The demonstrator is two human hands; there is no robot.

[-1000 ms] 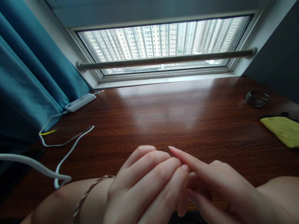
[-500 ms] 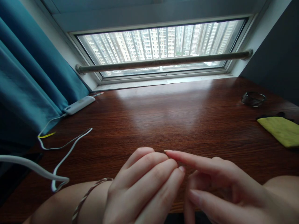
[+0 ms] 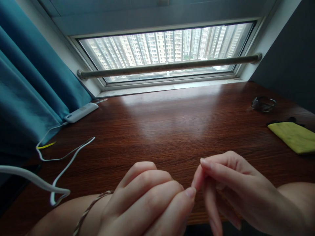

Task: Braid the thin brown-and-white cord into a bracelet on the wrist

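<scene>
My left hand hovers over the near edge of the dark wooden desk, back upward, its fingers curled close together. A braided cord bracelet circles that wrist. My right hand is just to its right, fingers bent, with the index tip pressed toward the thumb. The fingertips of the two hands almost meet. I see nothing in either hand; both palms are hidden.
A white flat device lies at the back left, with white cables looping toward me. A yellow-green cloth and a small clear ring-like object lie at the right. A teal curtain hangs on the left, below a window with a rail.
My right index finger, stretched out over the left fingers before, has pulled back and bent. The right hand has shifted right, apart from the left hand, which sank slightly toward me.
</scene>
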